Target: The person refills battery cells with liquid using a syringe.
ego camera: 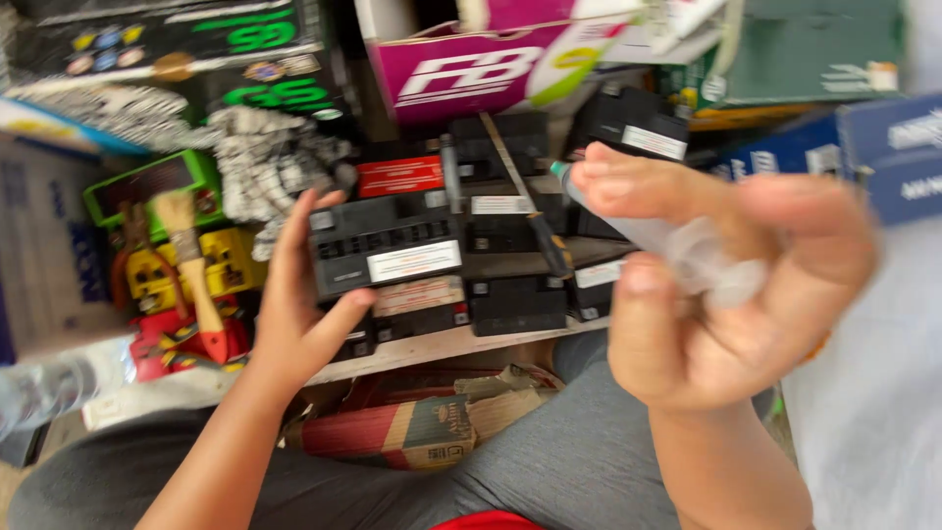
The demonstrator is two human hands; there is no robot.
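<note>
The left hand (299, 304) grips a black battery (385, 250). The right hand (716, 294), right of the battery, is closed around a clear bottle (677, 245). A brush (191, 270) lies left of the battery.

Head view. The left hand (299, 309) is reaching forward on an extended forearm rising from the lower left, fingers spread upward and thumb angling out to the right, in a gripping pose. The right hand (716, 285), raised close to the camera and blurred, is curling its fingers inward, the thumb pointing up, the wrist bending below it.
</note>
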